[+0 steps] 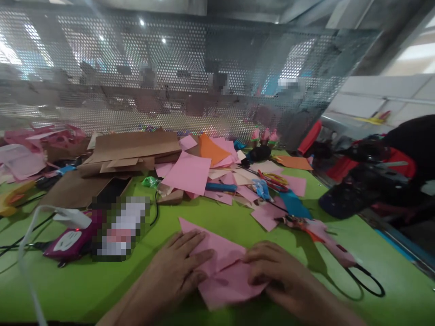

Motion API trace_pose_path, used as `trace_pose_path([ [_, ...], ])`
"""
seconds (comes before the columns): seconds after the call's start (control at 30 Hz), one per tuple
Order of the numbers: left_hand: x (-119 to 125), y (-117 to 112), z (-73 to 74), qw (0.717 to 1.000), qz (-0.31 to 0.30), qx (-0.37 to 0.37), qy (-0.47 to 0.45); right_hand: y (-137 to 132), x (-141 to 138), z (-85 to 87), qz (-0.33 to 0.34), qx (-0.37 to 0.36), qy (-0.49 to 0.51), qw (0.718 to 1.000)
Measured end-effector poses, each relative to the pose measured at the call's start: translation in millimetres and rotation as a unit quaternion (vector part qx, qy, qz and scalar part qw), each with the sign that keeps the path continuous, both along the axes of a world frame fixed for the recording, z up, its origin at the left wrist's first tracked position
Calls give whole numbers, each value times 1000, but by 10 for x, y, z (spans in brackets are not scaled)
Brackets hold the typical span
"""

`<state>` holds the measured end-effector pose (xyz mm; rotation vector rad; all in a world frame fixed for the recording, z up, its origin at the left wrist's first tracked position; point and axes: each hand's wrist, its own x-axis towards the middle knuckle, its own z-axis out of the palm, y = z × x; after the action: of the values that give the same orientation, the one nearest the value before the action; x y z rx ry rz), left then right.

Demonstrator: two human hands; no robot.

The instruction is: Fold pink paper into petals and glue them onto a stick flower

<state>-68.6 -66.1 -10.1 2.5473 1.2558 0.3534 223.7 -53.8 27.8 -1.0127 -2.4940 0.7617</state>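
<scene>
A pink sheet of paper (224, 281), partly folded with a crease across it, lies on the green table in front of me. My left hand (185, 260) rests flat on its left side, fingers stretched out over the surface. At the right edge, the curled fingers of my right hand (270, 267) pinch the paper; the thumb is partly hidden. Just beyond lies a pile of loose pink sheets (188, 173). A pink-handled glue gun (331, 242) with a black cord lies to the right of my right hand.
A purple power strip (73, 242) with a white charger (73, 218) and cables is on the left. Brown paper (134, 147), an orange sheet (211, 151) and scissors (273, 181) lie farther back. A perforated metal screen (190, 68) stands behind; a person in dark clothing (369, 181) is at the right.
</scene>
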Motion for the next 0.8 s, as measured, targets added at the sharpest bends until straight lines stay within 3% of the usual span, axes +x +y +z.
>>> trace_pose_path([
  [0.17,6,-25,-41,998,-19,42,51,-87,77,-114,-43,23,-10,999],
  [0.37,4,-64,-97,993,-24,102,53,-32,108,-165,-28,34,7,999],
  [0.53,74,-128,-50,997,-6,70,4,55,118,-178,-10,42,-10,999],
  [0.8,56,-287,29,992,12,55,-110,228,127,-166,-21,-23,19,999],
])
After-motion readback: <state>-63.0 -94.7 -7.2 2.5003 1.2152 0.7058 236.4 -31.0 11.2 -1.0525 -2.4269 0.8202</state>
